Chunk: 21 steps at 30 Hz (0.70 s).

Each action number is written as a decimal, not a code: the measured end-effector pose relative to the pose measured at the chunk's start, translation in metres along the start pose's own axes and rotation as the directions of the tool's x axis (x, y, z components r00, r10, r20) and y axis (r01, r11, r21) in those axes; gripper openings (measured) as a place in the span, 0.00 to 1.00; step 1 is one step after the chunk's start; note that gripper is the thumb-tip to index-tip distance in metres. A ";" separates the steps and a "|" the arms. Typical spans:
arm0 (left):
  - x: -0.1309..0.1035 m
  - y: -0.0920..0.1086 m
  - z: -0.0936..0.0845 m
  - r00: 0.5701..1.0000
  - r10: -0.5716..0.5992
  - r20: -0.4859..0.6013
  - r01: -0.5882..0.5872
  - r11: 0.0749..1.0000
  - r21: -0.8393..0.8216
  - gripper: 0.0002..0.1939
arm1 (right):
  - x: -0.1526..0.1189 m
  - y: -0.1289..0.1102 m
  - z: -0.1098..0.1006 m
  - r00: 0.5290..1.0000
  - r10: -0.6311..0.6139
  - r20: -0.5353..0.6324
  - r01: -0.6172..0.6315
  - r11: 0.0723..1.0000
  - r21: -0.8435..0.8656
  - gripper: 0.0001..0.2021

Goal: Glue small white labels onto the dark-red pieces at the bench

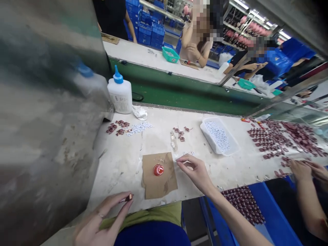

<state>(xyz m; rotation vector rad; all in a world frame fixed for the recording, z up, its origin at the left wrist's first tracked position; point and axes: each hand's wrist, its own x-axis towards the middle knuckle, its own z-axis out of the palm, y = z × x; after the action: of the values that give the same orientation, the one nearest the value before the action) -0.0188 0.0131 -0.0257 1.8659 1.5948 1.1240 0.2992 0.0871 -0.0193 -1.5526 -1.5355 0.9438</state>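
a white, stained worktable (123, 164) is seen from above, filling the middle of the frame. at the lower left, the left hand (102, 222) is raised over the table's near edge, with a small dark red and tan piece (128, 197) pinched between thumb and forefinger. just right of centre, the right hand (194, 171) is stretched over the table, its thumb and forefinger closed together at the tips beside a few tiny white bits (188, 154); whether anything is gripped there cannot be told.

between the two hands a brown square of cardboard (159, 176) lies flat, with a small round red cap (158, 169) resting on it. above it, in the middle of the frame, small dark red pieces (180, 134) are scattered. further left, another cluster of dark red pieces (116, 127) lies beside a strip of small white pieces (139, 128). a white squeeze bottle with a blue nozzle (120, 93) stands upright at the upper left, with a crumpled white cloth (140, 112) just beside it.

right of centre, a shallow white plastic tray (208, 136) holds tiny white pieces. at the far right, many dark red pieces (282, 136) are spread out, and another person's hands (307, 171) rest near them. a green conveyor belt (179, 92) runs across the upper half.
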 end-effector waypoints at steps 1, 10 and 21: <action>0.002 0.002 0.001 1.000 -0.015 -0.012 0.015 1.000 -0.009 0.09 | 0.000 -0.004 0.005 1.000 -0.023 0.021 0.023 1.000 -0.016 0.11; 0.006 0.011 0.011 0.999 -0.032 -0.022 0.029 0.990 -0.135 0.07 | -0.004 -0.021 0.025 0.957 -0.224 0.185 0.250 0.959 -0.136 0.08; 0.011 0.014 0.015 0.999 -0.027 -0.018 0.024 0.986 -0.164 0.09 | -0.007 -0.017 0.028 0.921 -0.318 0.224 0.356 0.921 -0.156 0.10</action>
<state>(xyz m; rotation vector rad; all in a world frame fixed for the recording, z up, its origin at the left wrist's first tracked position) 0.0017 0.0231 -0.0200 1.7289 1.4843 1.2272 0.2667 0.0802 -0.0166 -1.2877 -2.0116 0.7813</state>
